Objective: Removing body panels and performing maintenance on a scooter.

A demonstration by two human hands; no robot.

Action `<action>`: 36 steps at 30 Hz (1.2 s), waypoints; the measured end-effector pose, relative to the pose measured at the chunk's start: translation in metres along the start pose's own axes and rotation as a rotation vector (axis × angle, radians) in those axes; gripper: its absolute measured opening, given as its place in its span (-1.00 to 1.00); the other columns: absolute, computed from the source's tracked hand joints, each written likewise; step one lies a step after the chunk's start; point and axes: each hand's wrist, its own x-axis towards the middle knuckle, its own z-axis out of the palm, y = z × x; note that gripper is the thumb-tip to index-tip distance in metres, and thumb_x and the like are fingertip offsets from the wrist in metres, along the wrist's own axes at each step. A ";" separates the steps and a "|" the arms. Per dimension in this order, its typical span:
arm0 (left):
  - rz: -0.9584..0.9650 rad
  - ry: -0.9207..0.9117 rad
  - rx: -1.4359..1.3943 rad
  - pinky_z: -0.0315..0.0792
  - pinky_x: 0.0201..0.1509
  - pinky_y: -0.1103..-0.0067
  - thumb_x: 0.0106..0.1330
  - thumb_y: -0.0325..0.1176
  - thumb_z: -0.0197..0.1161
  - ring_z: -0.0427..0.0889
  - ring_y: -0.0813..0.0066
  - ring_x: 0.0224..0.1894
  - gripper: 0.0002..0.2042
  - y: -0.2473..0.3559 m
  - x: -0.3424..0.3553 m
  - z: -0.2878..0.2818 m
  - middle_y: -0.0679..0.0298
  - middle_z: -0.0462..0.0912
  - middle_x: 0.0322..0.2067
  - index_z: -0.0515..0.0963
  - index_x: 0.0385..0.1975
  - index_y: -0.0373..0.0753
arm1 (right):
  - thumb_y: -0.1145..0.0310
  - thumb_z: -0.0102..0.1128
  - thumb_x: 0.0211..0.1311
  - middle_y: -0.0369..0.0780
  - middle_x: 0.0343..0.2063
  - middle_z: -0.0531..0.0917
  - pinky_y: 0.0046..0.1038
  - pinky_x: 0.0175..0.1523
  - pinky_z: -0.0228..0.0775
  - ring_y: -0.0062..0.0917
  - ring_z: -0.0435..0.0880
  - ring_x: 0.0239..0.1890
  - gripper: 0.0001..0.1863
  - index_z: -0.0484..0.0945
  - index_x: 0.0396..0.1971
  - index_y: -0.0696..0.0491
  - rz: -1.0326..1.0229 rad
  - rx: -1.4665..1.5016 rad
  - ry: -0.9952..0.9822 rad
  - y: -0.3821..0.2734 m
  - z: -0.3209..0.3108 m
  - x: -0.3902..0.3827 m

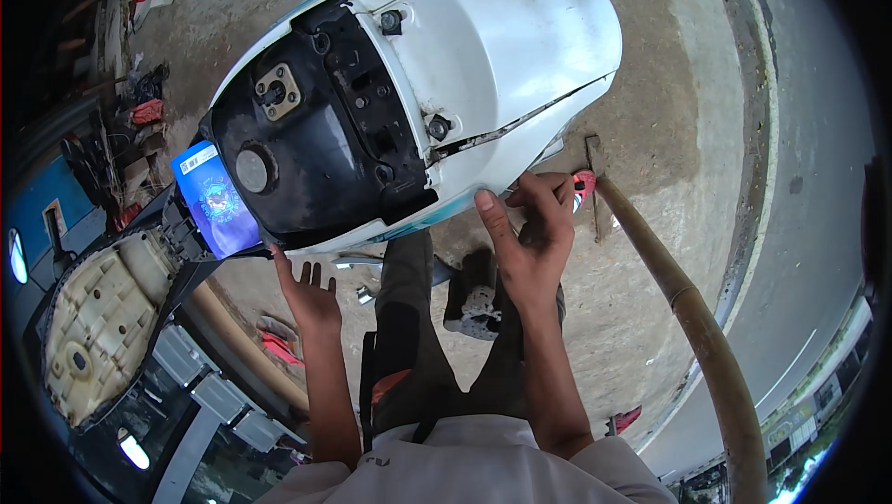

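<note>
Before me is a scooter with a white tail cover (520,30) trimmed in teal along its side. Its black fuel tank (321,156) is exposed, with a round filler cap (253,170) and a bolted metal plate (278,92). The seat (102,318) is flipped back at left, its cream underside showing. A blue booklet or packet (216,199) lies between seat and tank. My left hand (311,297) is open, fingers apart, index fingertip by the body's near edge below the packet. At the cover's near side, my right hand (537,248) has thumb and bent fingers apart, nothing visible between them.
A thick bamboo pole (683,300) slants down the right side, close to my right arm. A road (827,132) runs beyond the curb. Scattered items, including a red bundle (147,112), lie at left. A vehicle with a blue panel (46,216) stands behind the seat.
</note>
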 end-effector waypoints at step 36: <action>-0.199 -0.376 -0.914 -0.01 0.36 0.20 0.14 0.34 0.11 0.14 0.13 0.29 -0.01 -0.060 0.179 -0.092 0.01 0.12 0.23 -0.08 0.35 -0.30 | 0.20 0.23 0.23 -0.06 0.00 0.38 -0.28 -0.15 0.57 -0.30 0.59 -0.16 -0.34 0.05 0.17 0.08 0.057 -0.230 0.106 -0.018 0.033 -0.038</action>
